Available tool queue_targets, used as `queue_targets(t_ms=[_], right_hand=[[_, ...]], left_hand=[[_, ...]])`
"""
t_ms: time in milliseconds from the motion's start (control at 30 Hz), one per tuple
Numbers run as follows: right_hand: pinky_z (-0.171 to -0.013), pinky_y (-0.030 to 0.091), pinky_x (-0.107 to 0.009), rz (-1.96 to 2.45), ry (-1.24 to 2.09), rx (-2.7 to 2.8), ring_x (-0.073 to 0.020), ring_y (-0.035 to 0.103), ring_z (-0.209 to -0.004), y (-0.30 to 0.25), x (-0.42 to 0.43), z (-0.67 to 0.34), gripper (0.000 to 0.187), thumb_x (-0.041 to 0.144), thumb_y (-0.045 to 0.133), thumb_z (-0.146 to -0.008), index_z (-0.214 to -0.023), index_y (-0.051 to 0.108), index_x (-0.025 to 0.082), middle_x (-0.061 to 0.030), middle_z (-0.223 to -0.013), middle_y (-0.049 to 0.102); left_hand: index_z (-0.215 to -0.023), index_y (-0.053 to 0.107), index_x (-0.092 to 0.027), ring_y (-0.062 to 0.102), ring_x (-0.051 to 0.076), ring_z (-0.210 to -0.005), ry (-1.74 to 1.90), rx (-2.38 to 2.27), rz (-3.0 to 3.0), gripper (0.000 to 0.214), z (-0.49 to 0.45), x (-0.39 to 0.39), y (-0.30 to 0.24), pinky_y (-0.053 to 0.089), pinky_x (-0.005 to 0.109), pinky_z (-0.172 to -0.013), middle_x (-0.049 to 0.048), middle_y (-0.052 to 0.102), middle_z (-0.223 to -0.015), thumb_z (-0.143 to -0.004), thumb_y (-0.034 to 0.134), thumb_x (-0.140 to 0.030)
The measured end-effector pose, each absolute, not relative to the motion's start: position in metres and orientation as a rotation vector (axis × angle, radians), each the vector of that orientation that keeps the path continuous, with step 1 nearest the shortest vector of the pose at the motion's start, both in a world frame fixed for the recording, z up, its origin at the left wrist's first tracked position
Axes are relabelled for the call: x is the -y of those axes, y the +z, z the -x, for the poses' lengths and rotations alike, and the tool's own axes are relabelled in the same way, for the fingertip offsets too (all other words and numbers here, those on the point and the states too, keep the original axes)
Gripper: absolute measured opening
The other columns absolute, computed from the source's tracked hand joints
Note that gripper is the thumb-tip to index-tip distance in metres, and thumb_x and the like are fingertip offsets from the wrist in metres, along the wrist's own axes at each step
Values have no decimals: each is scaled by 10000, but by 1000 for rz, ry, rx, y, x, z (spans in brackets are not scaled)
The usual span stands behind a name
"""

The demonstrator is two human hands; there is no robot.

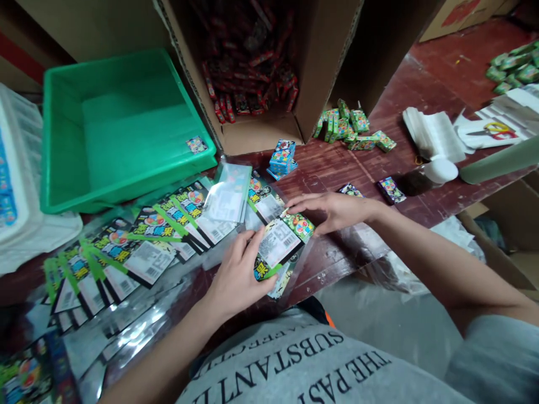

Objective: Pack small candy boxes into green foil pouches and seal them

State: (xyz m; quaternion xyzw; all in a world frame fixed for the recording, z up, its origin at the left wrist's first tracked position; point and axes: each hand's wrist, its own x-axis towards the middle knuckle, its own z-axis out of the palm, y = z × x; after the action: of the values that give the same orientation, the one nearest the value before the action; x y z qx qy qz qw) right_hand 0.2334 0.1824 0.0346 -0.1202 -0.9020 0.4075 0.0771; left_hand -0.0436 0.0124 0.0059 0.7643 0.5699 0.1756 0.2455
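Note:
My left hand (pixel 240 278) is closed on a printed plastic packet (pixel 275 245) with a white label, near the table's front edge. The fingers of my right hand (pixel 334 212) close around a small green candy box (pixel 302 225) at the packet's upper right end. Whether the box is partly inside the packet I cannot tell. More printed packets (pixel 154 224) lie fanned out to the left, overlapping one another. Just beyond my hands is another flat packet (pixel 266 201), with a clear bag (pixel 229 193) holding a pale card beside it.
A green bin (pixel 126 188) stands at the back left, with one small box (pixel 196 145) inside. Red packs fill part of a carton (pixel 261 137). Blue boxes (pixel 283 156), green boxes (pixel 353 126), a white-capped jar (pixel 440 170) and scissors (pixel 494 132) lie around.

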Motion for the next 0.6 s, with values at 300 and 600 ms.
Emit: queue_targets(t_ms=[300, 600], right_hand=[[-1195, 388, -514, 425, 805, 2797, -291, 438, -1439, 60, -200, -201, 737, 270, 809, -840, -1491, 464, 255, -126, -1514, 474], [-1218, 366, -470, 221, 1000, 2888, -267, 409, -1476, 64, -179, -185, 693, 291, 758, -894, -1505, 443, 207, -153, -1557, 456]], left_hand=[[-1589, 272, -259, 507, 348, -1349, 600, -1749, -2049, 974, 67, -10, 12, 494, 515, -1109, 140, 454, -1417, -760, 773, -354], [-1615, 210, -277, 486, 357, -1365, 560, -1745, -2079, 1028, 64, -4, 13, 460, 553, -1125, 135, 470, -1482, -762, 782, -318]])
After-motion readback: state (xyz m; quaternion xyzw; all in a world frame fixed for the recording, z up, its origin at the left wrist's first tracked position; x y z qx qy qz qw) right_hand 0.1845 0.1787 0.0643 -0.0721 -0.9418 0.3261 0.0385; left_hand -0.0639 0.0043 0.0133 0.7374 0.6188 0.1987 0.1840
